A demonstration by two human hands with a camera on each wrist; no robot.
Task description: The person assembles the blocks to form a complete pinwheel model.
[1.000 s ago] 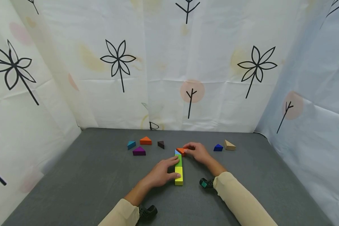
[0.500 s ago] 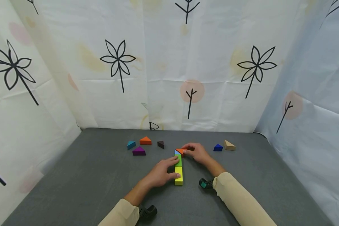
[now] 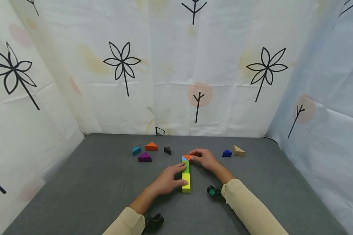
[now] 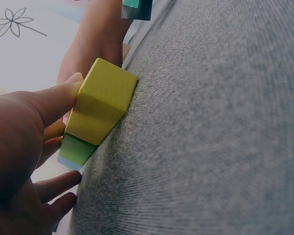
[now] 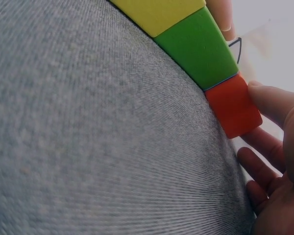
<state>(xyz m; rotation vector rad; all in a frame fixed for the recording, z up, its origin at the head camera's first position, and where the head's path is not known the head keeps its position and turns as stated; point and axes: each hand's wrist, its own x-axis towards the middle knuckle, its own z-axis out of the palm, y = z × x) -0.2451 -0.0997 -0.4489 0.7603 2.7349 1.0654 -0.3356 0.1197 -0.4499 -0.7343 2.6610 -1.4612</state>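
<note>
Head view, just below centre: the right hand (image 3: pixel 205 159) pinches an orange triangular block (image 3: pixel 187 157) by thumb and finger; the left hand (image 3: pixel 167 180), fingers extended, touches the green block (image 3: pixel 187 170) and yellow block (image 3: pixel 186 177). All three look light and stiff, best gripped by opposite sides.

2 arms (image 3: pixel 250 202) reach forward, left hand (image 3: pixel 167 180) spread, right hand (image 3: pixel 207 160) farther out, pinching.

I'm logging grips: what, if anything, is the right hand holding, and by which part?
The right hand holds an orange triangular block near its right end, between thumb and fingers.
</note>
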